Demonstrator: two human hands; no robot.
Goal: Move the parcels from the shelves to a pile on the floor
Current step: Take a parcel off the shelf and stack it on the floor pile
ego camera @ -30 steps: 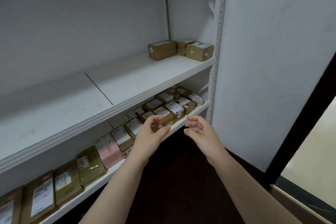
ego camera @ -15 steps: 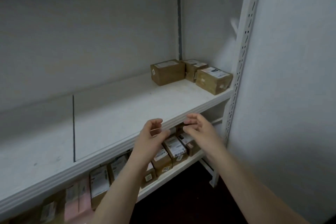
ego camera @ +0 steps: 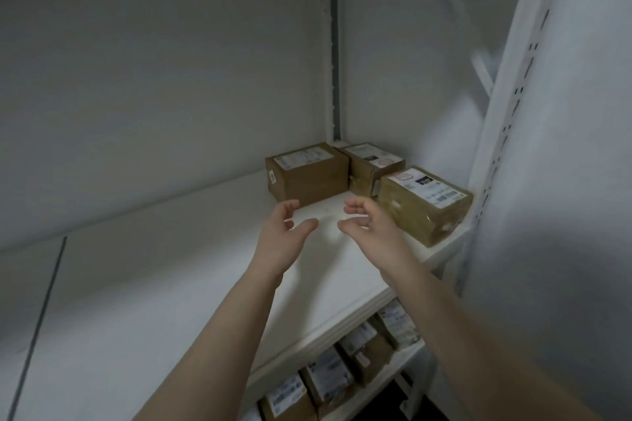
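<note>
A: Count on the upper shelf point(ego camera: 171, 284)?
B: Three parcels, all at its far right end. Left box point(ego camera: 307, 178): plain brown cardboard, squarish, white label on top, small sticker on one side. Middle box point(ego camera: 371, 164): same cardboard, set back in the corner, label on top. Right parcel point(ego camera: 424, 207): brown block wrapped in glossy, wrinkled tape, white label with a black patch. It sits at the front edge beside the post point(ego camera: 506, 133).
A: Spacing?
B: Left and middle stand side by side, close together. The right one is just in front of the middle one.
A: Hands?
B: Two, bare. Left hand point(ego camera: 284, 236) and right hand point(ego camera: 372, 229) are held above the board, palms facing each other. Fingers loosely curved, nothing in either. Left hand is just short of the left box, right hand near the taped parcel.
A: The shelving?
B: Flat white matte board. White metal post with a column of slots.
A: Below?
B: Lower shelf point(ego camera: 386, 383) holds a row of lower parcels point(ego camera: 328, 379), brown with white labels. Four, perhaps five; they are blurred and partly hidden by the board above.
</note>
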